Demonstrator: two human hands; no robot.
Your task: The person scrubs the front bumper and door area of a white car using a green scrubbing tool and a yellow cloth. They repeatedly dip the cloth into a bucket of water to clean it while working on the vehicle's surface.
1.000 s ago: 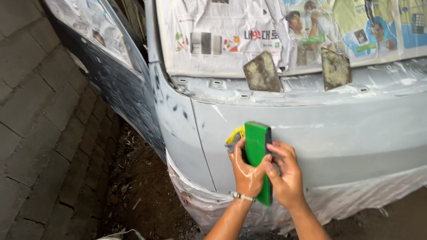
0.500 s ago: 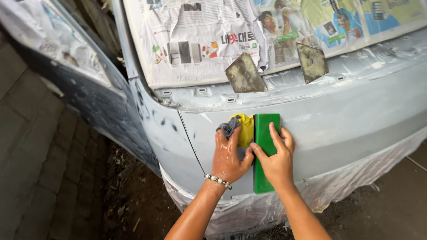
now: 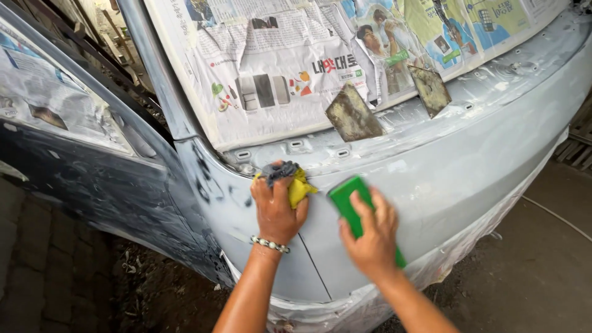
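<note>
R hand (image 3: 373,237) clenched on green sanding block (image 3: 350,198), pressed flat to grey primed car panel (image 3: 468,179); block now tilted and slightly blurred, vs upright 0.5 s ago, so the stroke has likely changed direction. L hand (image 3: 275,206) grasps yellow/grey rag (image 3: 290,182), moved up-left, just beside block, touching panel. Two putty scrapers (image 3: 353,114) rest on ledge under newspaper masking (image 3: 277,74), well apart from hands

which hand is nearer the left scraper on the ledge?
Left. The left hand with its rag is below-left of the scraper; the right hand on the green block sits lower.
</note>
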